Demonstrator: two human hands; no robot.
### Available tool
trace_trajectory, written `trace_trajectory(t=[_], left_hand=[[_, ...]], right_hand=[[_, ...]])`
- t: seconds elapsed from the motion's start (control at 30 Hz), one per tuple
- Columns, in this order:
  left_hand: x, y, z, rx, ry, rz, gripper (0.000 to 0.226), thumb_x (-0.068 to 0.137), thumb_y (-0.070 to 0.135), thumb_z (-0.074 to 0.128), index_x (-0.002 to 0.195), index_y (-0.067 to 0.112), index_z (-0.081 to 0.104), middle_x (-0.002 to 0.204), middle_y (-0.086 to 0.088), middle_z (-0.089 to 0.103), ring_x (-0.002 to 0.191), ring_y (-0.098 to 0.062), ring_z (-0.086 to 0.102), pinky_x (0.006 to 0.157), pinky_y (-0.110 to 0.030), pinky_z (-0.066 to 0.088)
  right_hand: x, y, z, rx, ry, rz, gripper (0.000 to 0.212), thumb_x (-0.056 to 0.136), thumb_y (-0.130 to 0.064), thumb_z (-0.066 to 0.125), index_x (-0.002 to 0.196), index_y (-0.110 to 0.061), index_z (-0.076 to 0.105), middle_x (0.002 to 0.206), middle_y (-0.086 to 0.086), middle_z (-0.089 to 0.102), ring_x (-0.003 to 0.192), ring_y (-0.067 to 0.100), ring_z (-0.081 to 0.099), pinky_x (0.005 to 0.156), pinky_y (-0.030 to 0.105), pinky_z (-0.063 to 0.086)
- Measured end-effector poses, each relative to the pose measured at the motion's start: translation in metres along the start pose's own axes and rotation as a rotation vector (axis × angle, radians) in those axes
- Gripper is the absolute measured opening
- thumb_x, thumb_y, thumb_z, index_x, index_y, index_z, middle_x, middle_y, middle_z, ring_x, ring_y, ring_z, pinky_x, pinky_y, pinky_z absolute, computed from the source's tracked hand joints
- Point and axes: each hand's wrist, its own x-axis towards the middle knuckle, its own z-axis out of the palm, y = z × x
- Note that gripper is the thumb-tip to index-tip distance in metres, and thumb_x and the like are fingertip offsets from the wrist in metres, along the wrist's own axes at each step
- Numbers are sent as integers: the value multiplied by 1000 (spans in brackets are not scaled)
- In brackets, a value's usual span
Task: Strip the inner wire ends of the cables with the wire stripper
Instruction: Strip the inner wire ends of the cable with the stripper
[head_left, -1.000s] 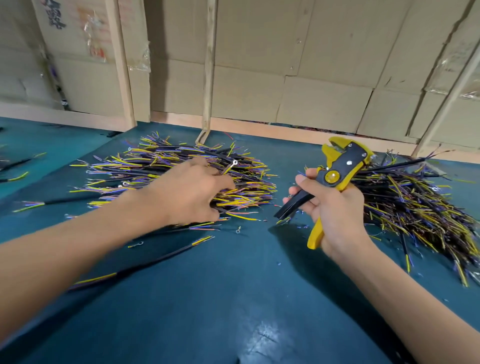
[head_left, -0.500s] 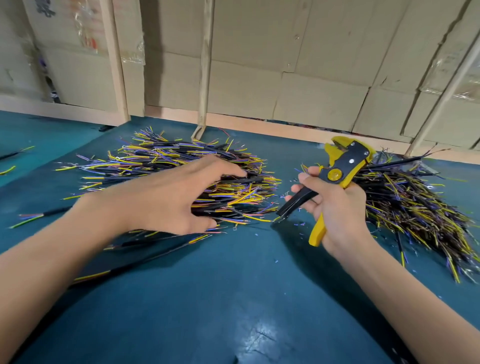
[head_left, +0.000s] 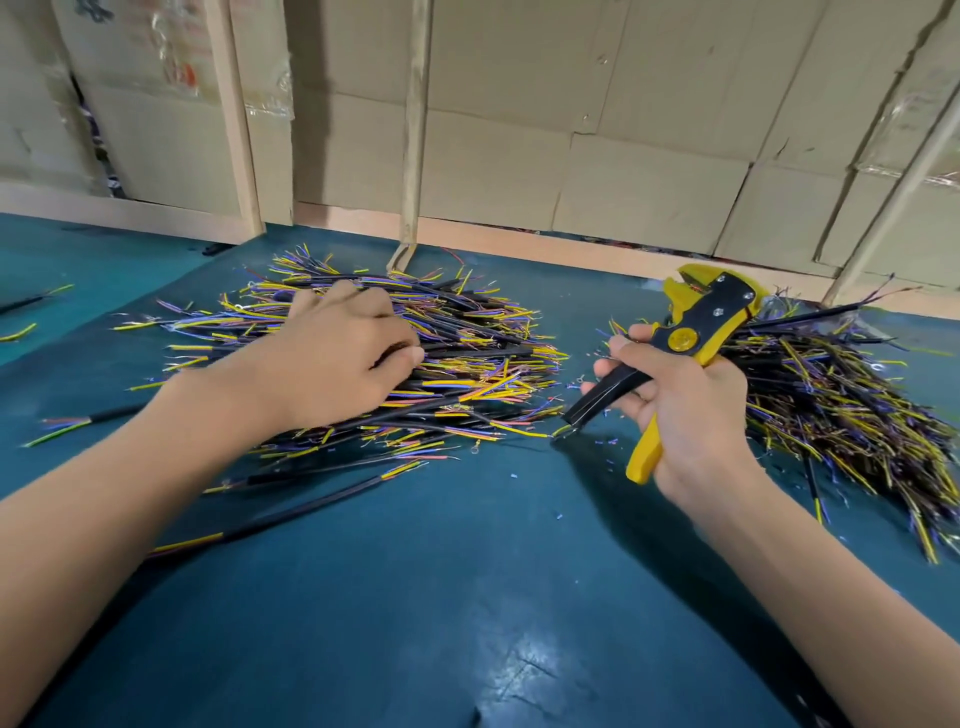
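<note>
**Inspector:** Report the hands.

**Operator:** I see the left hand (head_left: 332, 358) palm-down on the left pile (head_left: 467, 353) of cables, toward the far edge of the worktop (head_left: 467, 597). Its fingers are curled into the pile, thumb tip against a black cable; I cannot tell whether it has one pinched. The right hand (head_left: 691, 410) is clamped round the stripper (head_left: 696, 332), head up and pointing at the far edge, the black handle splayed out to the left, the yellow one sticking out below the palm.

**Inspector:** Where are the cables?

**Operator:** Two heaps. The left pile lies under the left hand. The right pile (head_left: 841, 400) sits just behind the right hand, spreading to the right edge. A few loose cables (head_left: 291, 514) lie nearer me, beside the left forearm. I note small insulation scraps (head_left: 602, 444) between the piles.
</note>
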Motion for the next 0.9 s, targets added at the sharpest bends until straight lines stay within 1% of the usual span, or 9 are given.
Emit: trace_trajectory(t=[0.13, 0.27, 0.4, 0.47, 0.57, 0.67, 0.77, 0.8, 0.9], left_hand=[[2, 9, 3, -91, -36, -27, 42, 101, 55, 24, 127, 48, 56, 103, 8, 45, 114, -18, 39, 98, -42, 24], [1, 18, 3, 155, 18, -20, 48, 101, 55, 12, 138, 60, 43, 108, 8, 46, 112, -21, 37, 98, -48, 27], [5, 41, 3, 253, 153, 85, 52, 94, 45, 21, 126, 45, 62, 116, 8, 47, 113, -26, 36, 97, -50, 24], [10, 49, 7, 242, 187, 126, 38, 100, 41, 34, 116, 34, 67, 116, 7, 50, 113, -27, 40, 98, -50, 25], [8, 50, 8, 89, 337, 205, 12, 96, 31, 60, 101, 25, 69, 104, 4, 61, 105, -29, 51, 96, -47, 26], [2, 50, 0, -77, 502, 264, 10, 97, 24, 61, 101, 19, 69, 95, 3, 66, 92, -27, 61, 88, -44, 36], [2, 57, -10, -494, 632, 262, 15, 96, 15, 65, 110, 18, 70, 95, 6, 62, 85, -13, 59, 83, -26, 45], [2, 59, -14, -806, 572, 228, 20, 95, 13, 65, 113, 20, 70, 92, 8, 62, 81, -10, 59, 78, -22, 46], [-2, 69, -24, -1857, 125, 198, 30, 93, 9, 56, 121, 7, 66, 89, 1, 61, 76, -12, 60, 69, -26, 51]], right_hand=[[-2, 1, 1, -15, 4, 3, 14, 89, 4, 72, 85, -9, 67, 70, 2, 67, 67, 27, 69, 70, 48, 64], [-2, -1, 3, -32, 27, 3, 14, 90, 4, 71, 85, -9, 67, 73, 6, 67, 66, 26, 69, 68, 47, 64], [1, -5, 3, -17, 28, 54, 13, 89, 5, 71, 87, -6, 65, 80, 14, 66, 65, 26, 69, 72, 50, 65], [1, -3, 3, -14, 37, 70, 13, 88, 5, 71, 87, -6, 65, 80, 14, 65, 65, 26, 69, 72, 51, 65], [0, -2, 3, -31, 45, 71, 12, 88, 6, 71, 88, -5, 65, 79, 13, 65, 64, 26, 69, 71, 51, 65], [0, -4, 2, 18, 32, 74, 13, 87, 7, 71, 88, -4, 65, 77, 14, 65, 63, 27, 69, 68, 50, 65], [0, -7, 1, 73, -6, 60, 14, 85, 8, 72, 91, -3, 65, 77, 15, 67, 65, 30, 68, 69, 48, 64], [0, -9, 1, 86, -25, 56, 15, 85, 8, 71, 93, -3, 65, 78, 16, 68, 66, 30, 68, 71, 50, 63], [-5, -11, 5, 141, -147, 71, 10, 90, 6, 65, 95, -3, 64, 80, 18, 68, 67, 30, 66, 70, 50, 62]])
